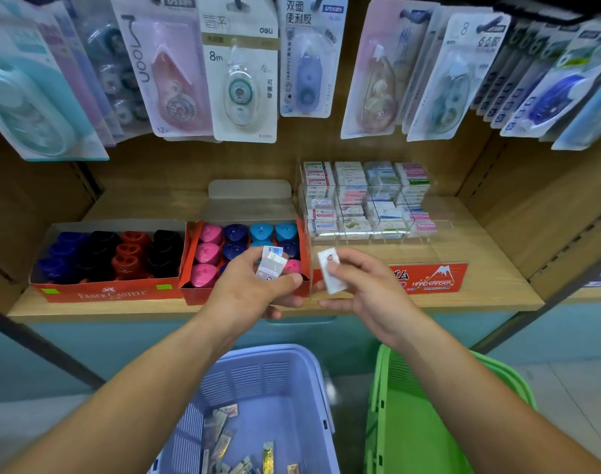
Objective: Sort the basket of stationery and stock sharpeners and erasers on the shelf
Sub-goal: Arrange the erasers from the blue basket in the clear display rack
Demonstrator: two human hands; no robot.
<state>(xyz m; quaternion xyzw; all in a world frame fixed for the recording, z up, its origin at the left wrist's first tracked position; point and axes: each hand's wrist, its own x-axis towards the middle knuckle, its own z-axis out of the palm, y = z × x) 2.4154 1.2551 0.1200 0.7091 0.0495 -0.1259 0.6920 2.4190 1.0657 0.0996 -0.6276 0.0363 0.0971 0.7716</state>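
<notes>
My left hand (pixel 254 290) grips a small stack of wrapped erasers (pixel 272 263) in front of the pink and blue sharpener box (pixel 247 249). My right hand (pixel 359 285) pinches a single white wrapped eraser (pixel 330 270) just right of that box. Behind it stands a clear acrylic display (pixel 367 200) with rows of stacked erasers. A second red box (pixel 107 256) on the left holds blue, black and red sharpeners. The blue basket (pixel 258 378) below holds several loose wrapped items.
A green basket (pixel 422 422) stands right of the blue one, on the floor. Packs of correction tape (pixel 240 83) hang on pegs above the wooden shelf (pixel 480 268). A red "Hard Eraser" label (pixel 432 277) fronts the display.
</notes>
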